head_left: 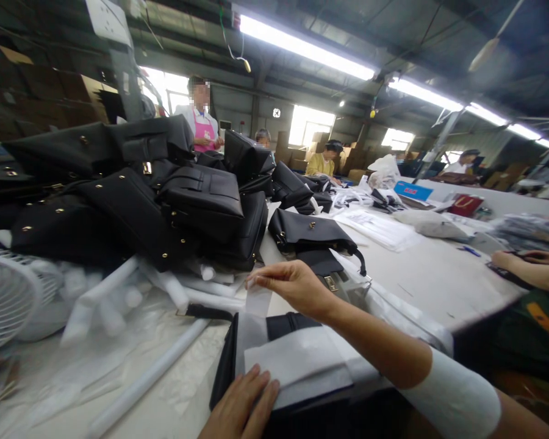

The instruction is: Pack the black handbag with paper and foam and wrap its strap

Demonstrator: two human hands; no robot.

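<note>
On the black bag [224,366], the left hand [242,408] lies flat; the right hand [297,286] pinches thin white paper [258,302].

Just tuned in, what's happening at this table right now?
The left hand lies flat on a white sheet covering a black bag at the table edge. The right hand pinches a thin white strip above it. A pile of black bags sits behind, a fan to the left, and another person's arm rests at right.

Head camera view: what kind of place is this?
Likely a handbag factory packing line: piled black handbags on a long white table, workers along it, and the right hand holding white paper over a bag.
</note>
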